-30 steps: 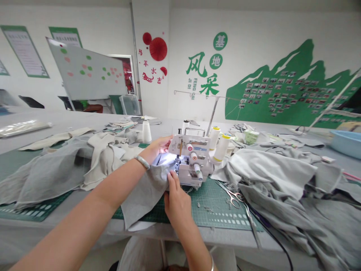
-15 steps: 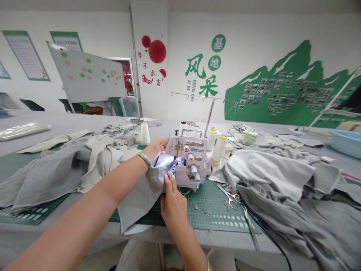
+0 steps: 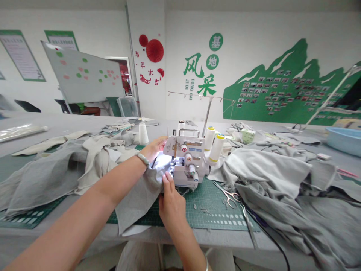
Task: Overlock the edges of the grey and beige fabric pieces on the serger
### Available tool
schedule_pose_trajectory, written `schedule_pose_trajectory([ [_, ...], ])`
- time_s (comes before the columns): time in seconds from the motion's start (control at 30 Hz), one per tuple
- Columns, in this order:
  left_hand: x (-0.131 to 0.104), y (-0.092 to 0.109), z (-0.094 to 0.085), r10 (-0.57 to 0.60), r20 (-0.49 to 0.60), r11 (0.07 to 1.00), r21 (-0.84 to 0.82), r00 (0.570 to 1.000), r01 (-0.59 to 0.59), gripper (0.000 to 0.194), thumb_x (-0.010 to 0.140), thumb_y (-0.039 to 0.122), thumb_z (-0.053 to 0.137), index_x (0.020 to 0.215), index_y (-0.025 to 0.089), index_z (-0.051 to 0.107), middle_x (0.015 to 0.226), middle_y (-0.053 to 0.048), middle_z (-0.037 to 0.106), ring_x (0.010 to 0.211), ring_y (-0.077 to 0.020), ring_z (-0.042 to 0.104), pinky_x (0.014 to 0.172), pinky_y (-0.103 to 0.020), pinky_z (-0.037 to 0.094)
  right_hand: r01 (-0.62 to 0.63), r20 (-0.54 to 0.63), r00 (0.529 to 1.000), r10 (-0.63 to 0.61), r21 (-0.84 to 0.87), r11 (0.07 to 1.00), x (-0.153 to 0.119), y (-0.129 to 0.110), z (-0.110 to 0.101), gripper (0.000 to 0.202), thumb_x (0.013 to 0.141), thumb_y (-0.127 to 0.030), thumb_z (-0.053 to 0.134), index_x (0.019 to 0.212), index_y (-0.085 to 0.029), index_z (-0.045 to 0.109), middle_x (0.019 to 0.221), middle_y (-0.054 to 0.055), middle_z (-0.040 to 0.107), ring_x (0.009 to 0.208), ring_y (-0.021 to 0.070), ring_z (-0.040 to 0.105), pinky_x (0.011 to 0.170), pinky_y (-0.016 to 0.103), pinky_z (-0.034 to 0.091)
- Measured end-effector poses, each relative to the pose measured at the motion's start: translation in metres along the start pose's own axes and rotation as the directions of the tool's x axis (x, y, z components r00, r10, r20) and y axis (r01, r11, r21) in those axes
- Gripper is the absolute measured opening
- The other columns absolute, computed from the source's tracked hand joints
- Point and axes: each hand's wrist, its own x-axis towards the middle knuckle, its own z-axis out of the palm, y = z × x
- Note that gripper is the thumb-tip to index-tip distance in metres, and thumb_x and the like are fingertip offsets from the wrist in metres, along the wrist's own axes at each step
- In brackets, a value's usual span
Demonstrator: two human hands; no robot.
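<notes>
A white overlock sewing machine [image 3: 187, 162] stands on a green cutting mat [image 3: 214, 205], its lamp lighting the needle area. Grey fabric [image 3: 138, 199] lies at the machine's left side and hangs toward the table's front edge. My left hand [image 3: 156, 147] reaches behind the fabric to the machine's left end; its fingertips are partly hidden by the machine. In front of the needle area, my right hand [image 3: 172, 201] pinches the fabric's edge, index and middle fingers on top. White thread cones [image 3: 216, 147] stand behind the machine.
Scissors [image 3: 229, 195] and long tweezers [image 3: 248, 226] lie on the mat at right, beside thread scraps. Piles of grey cloth [image 3: 270, 177] spread to the right, with more fabric [image 3: 56, 169] at left. A blue basin [image 3: 344, 140] sits far right. A whiteboard [image 3: 84, 75] stands behind.
The whole view has shifted slightly left. Both hands keep nearly the same places at the machine, and the fabric between them looks almost unchanged.
</notes>
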Motion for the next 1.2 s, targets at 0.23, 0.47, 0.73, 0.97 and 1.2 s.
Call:
schedule_pose_trajectory([
  [0.23, 0.052, -0.026, -0.013, -0.161, 0.265, 0.959, -0.186, 0.951, 0.214, 0.060, 0.087, 0.061, 0.040, 0.090, 0.007, 0.065, 0.079, -0.015, 0.070, 0.077, -0.0257, 0.065, 0.073, -0.040, 0.051, -0.003, -0.009, 1.000, 0.003, -0.002, 1.000, 0.000, 0.000, 0.002, 0.061, 0.082, -0.007, 0.043, 0.143, -0.015, 0.037, 0.155, 0.011, 0.030, 0.107, 0.0217, 0.066, 0.073, 0.030, 0.058],
  [0.47, -0.017, -0.048, -0.034, -0.153, -0.111, 0.982, -0.125, 0.982, 0.139, 0.043, 0.077, 0.045, 0.062, 0.106, 0.013, 0.060, 0.087, -0.008, 0.065, 0.083, -0.0211, 0.061, 0.078, -0.033, 0.047, 0.005, -0.020, 1.000, -0.005, 0.028, 1.000, -0.001, 0.002, 0.003, 0.061, 0.083, -0.008, 0.043, 0.143, -0.015, 0.037, 0.155, 0.011, 0.031, 0.108, 0.0222, 0.065, 0.072, 0.029, 0.058],
  [0.73, -0.095, -0.059, -0.006, 0.199, -0.144, 0.829, 0.552, 0.969, -0.088, 0.014, 0.075, 0.028, 0.060, 0.082, 0.016, 0.058, 0.091, -0.006, 0.056, 0.088, -0.0211, 0.055, 0.085, -0.035, 0.044, 0.105, -0.080, 0.993, -0.091, 0.196, 0.975, -0.006, 0.008, 0.001, 0.064, 0.081, -0.006, 0.045, 0.143, -0.016, 0.036, 0.154, 0.011, 0.034, 0.119, 0.0258, 0.057, 0.080, 0.035, 0.057],
  [0.97, -0.119, -0.057, -0.004, 0.206, -0.212, 0.827, 0.559, 0.955, -0.055, 0.015, 0.085, 0.032, 0.052, 0.080, 0.018, 0.056, 0.079, -0.002, 0.055, 0.077, -0.0177, 0.055, 0.073, -0.030, 0.044, 0.092, -0.238, 0.971, -0.010, 0.337, 0.937, -0.045, 0.072, -0.010, 0.034, 0.094, -0.023, 0.045, 0.127, -0.020, 0.053, 0.124, 0.011, 0.062, 0.092, 0.0171, 0.065, 0.077, 0.028, 0.054],
  [1.2, -0.158, -0.083, -0.010, 0.113, -0.361, 0.965, 0.263, 0.926, -0.015, 0.025, 0.081, 0.043, 0.061, 0.085, 0.018, 0.062, 0.080, -0.001, 0.063, 0.072, -0.0163, 0.059, 0.067, -0.025, 0.046, -0.393, -0.230, 0.908, 0.350, -0.181, 0.902, -0.069, 0.182, -0.059, 0.026, 0.090, -0.021, 0.045, 0.106, -0.013, 0.064, 0.107, 0.014, 0.068, 0.095, 0.0264, 0.061, 0.081, 0.036, 0.048],
])
